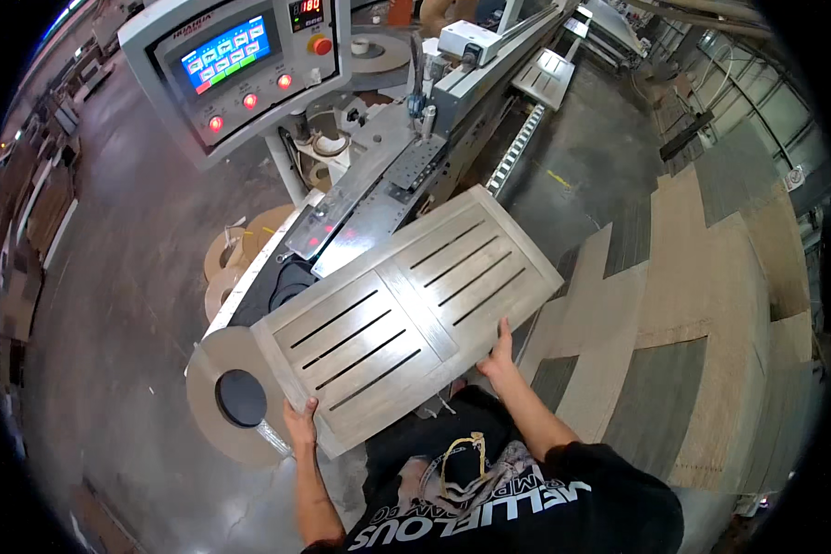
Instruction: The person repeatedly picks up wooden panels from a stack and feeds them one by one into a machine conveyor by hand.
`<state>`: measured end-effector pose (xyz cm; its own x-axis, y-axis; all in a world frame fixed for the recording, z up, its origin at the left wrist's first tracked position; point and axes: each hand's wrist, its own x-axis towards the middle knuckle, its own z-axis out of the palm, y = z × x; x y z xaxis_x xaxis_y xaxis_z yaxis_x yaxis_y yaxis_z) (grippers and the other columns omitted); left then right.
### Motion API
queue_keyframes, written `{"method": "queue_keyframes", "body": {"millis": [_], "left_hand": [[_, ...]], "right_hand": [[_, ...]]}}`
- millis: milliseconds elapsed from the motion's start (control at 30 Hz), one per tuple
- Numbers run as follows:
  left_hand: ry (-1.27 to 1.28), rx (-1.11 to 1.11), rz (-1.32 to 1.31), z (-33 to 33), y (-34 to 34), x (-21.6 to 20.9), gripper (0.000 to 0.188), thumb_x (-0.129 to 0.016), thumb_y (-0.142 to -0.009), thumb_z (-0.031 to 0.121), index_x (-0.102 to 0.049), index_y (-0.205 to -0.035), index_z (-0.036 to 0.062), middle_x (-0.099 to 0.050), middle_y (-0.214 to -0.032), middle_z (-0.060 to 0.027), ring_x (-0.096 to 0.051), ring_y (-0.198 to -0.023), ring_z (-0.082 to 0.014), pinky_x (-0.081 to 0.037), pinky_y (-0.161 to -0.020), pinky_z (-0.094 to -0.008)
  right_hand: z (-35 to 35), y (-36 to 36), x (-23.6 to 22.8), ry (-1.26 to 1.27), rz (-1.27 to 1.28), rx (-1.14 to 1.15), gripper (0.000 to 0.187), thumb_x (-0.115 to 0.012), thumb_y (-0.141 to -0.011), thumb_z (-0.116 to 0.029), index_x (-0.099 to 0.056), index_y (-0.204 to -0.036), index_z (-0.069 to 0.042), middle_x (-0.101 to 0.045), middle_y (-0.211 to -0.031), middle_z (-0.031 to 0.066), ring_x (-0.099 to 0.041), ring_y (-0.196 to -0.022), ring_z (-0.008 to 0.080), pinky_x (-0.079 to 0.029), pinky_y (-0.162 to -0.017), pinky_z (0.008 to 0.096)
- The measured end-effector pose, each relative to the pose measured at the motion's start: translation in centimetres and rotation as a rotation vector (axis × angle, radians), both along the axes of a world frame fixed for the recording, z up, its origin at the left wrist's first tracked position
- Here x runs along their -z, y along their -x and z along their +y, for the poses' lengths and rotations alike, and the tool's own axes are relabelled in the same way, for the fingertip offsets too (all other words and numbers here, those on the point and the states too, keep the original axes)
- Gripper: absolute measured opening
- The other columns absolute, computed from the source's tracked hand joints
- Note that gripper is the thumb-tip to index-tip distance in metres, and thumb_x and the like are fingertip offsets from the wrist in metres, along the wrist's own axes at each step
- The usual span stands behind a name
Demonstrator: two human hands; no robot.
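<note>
As a pale, slotted rectangular panel (546,78) rests far along the grey metal machine (478,85), upper right of centre, you grasp a grey-beige, slotted wooden panel (414,312) mid-frame, left hand (302,425) at its left end, right hand (500,355) on its lower edge: lifted, seemingly not yet laid down.

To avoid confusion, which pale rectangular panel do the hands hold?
The near beige wood-grained rectangular panel, between left hand and right hand; the other pale panel lies far off along the grey machine.
</note>
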<state>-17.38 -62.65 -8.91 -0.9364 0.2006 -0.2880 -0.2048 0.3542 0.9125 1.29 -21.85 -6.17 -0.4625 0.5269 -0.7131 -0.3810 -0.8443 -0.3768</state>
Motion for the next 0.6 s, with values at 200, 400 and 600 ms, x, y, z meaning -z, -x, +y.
{"method": "queue_keyframes", "body": {"millis": [200, 400, 600], "left_hand": [[0.111, -0.195, -0.015, -0.7, -1.4, 2.7, 0.086, -0.078, -0.084, 0.049, -0.047, -0.137, -0.0114, -0.059, -0.129, -0.0276, -0.055, -0.122, -0.0365, -0.038, -0.109, -0.0416], [0.192, -0.265, 0.025, 0.1, -4.0, 1.9, 0.095, -0.077, -0.085, 0.045, -0.033, -0.148, -0.011, -0.038, -0.15, -0.0323, -0.039, -0.14, -0.0401, -0.03, -0.116, -0.0424], [0.361, -0.108, 0.079, 0.0, -13.0, -0.5, 0.122, -0.087, -0.073, 0.044, -0.012, -0.158, -0.0019, -0.026, -0.158, -0.0317, -0.034, -0.143, -0.0421, -0.031, -0.117, -0.0433]], "right_hand": [[1.3, 6.3, 0.6, -0.057, -0.23, -0.157, 0.073, -0.058, -0.095, -0.058, -0.044, -0.147, -0.008, -0.051, -0.146, 0.0115, -0.051, -0.13, 0.031, -0.041, -0.108, 0.0522], [4.3, 9.9, 3.2, 0.097, -0.216, -0.249, 0.074, -0.058, -0.095, -0.057, -0.043, -0.148, -0.008, -0.05, -0.148, 0.0148, -0.05, -0.131, 0.0361, -0.036, -0.11, 0.059], [4.7, 12.3, -1.0, 0.07, -0.35, -0.306, 0.095, -0.065, -0.09, -0.061, -0.03, -0.154, -0.001, -0.038, -0.156, 0.0152, -0.044, -0.136, 0.0333, -0.031, -0.114, 0.0551]]}}
